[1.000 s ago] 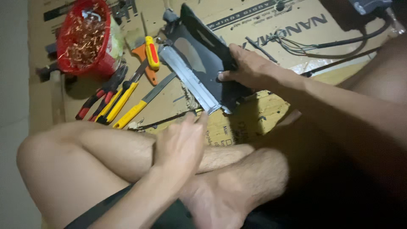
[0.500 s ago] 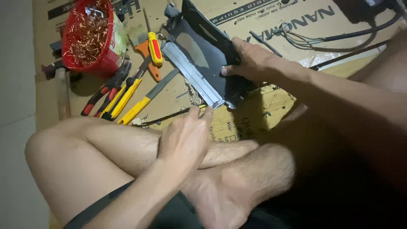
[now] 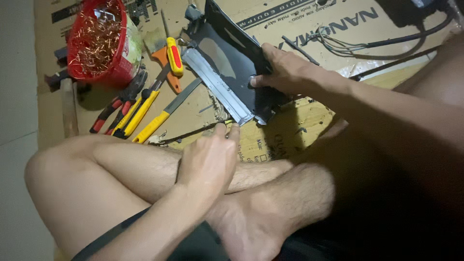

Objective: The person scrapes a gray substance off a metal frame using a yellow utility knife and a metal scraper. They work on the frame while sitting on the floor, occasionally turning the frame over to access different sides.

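Left hand [image 3: 209, 162] rests over the crossed legs, fingers [image 3: 227, 133] pinched together at the near end of the grey metal strip [image 3: 217, 87]; anything gripped is too small to tell. Right hand [image 3: 285, 72] clasps the black panel [image 3: 237, 58] lying on cardboard [image 3: 299, 130]. Beyond: yellow-handled tools [image 3: 145, 108], red basket [image 3: 96, 43].

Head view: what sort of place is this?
Probably an informal floor workspace for repair or salvage: flattened cardboard as a mat, yellow-handled tools laid out, and a red basket of copper wire scraps.
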